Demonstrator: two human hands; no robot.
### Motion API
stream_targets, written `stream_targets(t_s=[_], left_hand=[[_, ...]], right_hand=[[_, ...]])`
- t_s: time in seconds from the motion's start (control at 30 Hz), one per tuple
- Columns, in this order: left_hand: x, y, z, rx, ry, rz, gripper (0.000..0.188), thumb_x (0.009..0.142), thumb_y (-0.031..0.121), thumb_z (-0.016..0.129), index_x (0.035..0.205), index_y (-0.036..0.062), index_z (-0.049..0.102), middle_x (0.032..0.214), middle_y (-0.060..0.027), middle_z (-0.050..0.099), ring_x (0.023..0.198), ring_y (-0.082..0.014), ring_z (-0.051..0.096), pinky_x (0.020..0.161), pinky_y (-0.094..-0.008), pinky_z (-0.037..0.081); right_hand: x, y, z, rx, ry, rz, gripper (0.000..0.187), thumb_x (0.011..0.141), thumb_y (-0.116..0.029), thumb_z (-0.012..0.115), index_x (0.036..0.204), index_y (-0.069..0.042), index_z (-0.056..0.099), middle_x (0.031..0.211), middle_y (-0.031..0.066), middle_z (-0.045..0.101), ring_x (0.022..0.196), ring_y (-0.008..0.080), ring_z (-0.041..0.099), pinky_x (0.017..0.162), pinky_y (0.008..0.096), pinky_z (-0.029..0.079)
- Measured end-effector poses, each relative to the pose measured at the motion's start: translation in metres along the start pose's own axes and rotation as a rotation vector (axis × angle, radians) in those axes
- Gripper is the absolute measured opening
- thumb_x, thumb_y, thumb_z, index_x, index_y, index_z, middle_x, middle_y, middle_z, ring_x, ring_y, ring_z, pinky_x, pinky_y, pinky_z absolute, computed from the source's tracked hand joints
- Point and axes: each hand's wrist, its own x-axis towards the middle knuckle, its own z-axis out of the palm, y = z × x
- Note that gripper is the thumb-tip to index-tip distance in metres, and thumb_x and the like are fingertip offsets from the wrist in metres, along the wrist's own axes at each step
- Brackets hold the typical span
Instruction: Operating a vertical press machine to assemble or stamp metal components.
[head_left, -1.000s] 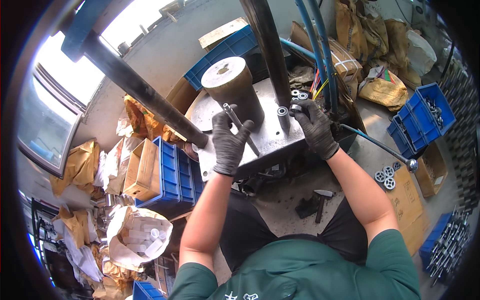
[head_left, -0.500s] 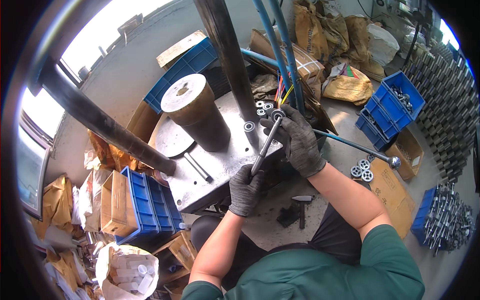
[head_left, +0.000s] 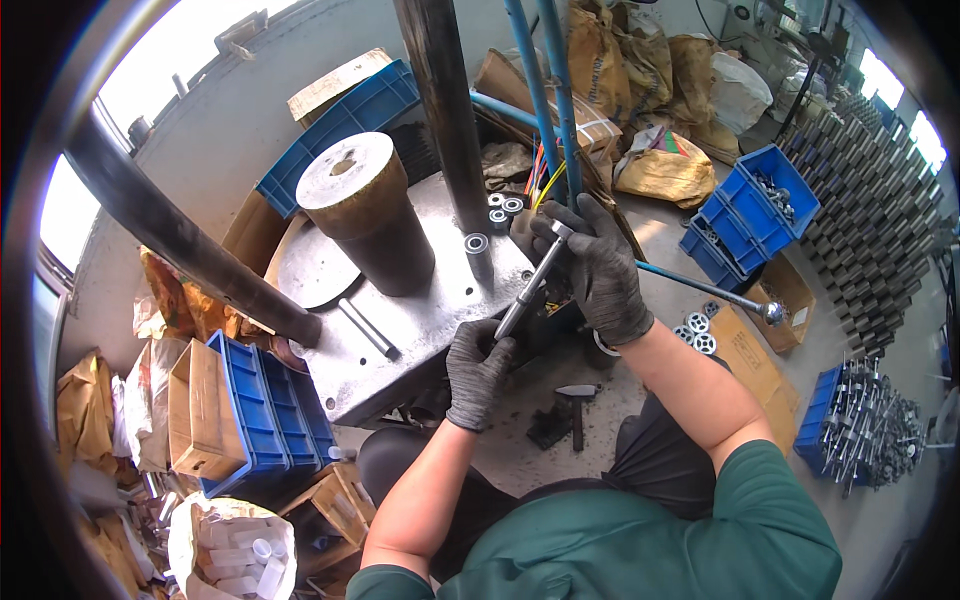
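A slim steel shaft [head_left: 530, 285] slants up between my gloved hands, in front of the metal work plate [head_left: 345, 385]. My left hand [head_left: 478, 372] is closed round its lower end. At the upper end a ring-shaped bearing [head_left: 562, 230] sits on the shaft, seen almost edge-on, and the fingers of my right hand [head_left: 608, 280] grip it. Beyond the shaft, a short upright sleeve with a bearing-like ring on top [head_left: 478, 258] stands on the plate. Several loose bearings [head_left: 504, 209] lie close to the dark post.
A thick steel cylinder [head_left: 370, 220] and two thin rods [head_left: 367, 328] rest on the plate. Dark posts [head_left: 440, 110] rise beside them. A blue lever with a ball end [head_left: 772, 313] juts out at right. A hammer [head_left: 577, 410] lies on the floor; blue crates [head_left: 755, 215] stand beyond.
The bearing end of the shaft has turned from facing up to nearly edge-on, and my right fingers have shifted round it. The whole view has moved slightly.
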Motion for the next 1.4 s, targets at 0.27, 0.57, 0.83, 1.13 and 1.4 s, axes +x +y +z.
stream_targets(t_s=[0.27,0.57,0.83,1.13,1.4], left_hand=[[-0.001,-0.008,0.004,-0.032,-0.054,0.133,0.026,0.092,0.001,0.081,0.114,0.0038,0.068,0.095,-0.0009,0.064,0.085,-0.0085,0.057,0.078,-0.0286,0.053],[-0.003,-0.018,0.015,-0.086,-0.151,0.118,0.027,0.091,-0.001,0.081,0.114,0.0044,0.068,0.099,-0.0023,0.064,0.09,-0.012,0.061,0.084,-0.0311,0.053],[0.022,-0.015,-0.002,0.475,-0.065,0.615,0.016,0.094,0.004,0.079,0.105,0.0035,0.069,0.121,-0.0129,0.063,0.108,-0.0297,0.065,0.099,-0.0414,0.052],[0.052,-0.035,-0.017,1.194,0.237,0.747,0.016,0.099,0.016,0.072,0.109,0.0033,0.073,0.109,-0.0184,0.071,0.103,-0.0393,0.068,0.09,-0.0508,0.055],[0.055,-0.035,-0.01,1.301,0.237,0.802,0.01,0.094,0.016,0.072,0.101,0.0088,0.072,0.098,-0.0143,0.071,0.091,-0.0398,0.069,0.08,-0.0537,0.055]], right_hand=[[-0.015,-0.015,-0.003,-0.066,-0.062,0.365,0.067,0.102,-0.041,0.074,0.154,-0.007,0.051,0.133,0.0156,0.068,0.121,0.0298,0.071,0.103,0.0449,0.06],[-0.029,-0.003,-0.021,-0.507,-0.158,0.533,0.043,0.108,-0.033,0.069,0.136,-0.001,0.067,0.121,0.0122,0.077,0.117,0.0214,0.072,0.107,0.038,0.056],[-0.043,-0.089,-0.125,-1.222,-0.482,0.569,0.043,0.109,-0.046,0.066,0.125,-0.008,0.075,0.102,0.0041,0.077,0.1,0.0162,0.069,0.094,0.0369,0.057],[-0.179,-0.189,-0.348,-1.35,0.629,0.537,0.04,0.101,-0.046,0.074,0.106,-0.006,0.078,0.092,0.0095,0.079,0.086,0.0193,0.075,0.082,0.0355,0.059],[-0.231,-0.19,-0.461,-0.827,1.277,0.16,0.04,0.104,-0.044,0.068,0.093,-0.005,0.064,0.076,0.0097,0.071,0.058,0.0186,0.067,0.053,0.0336,0.055]])
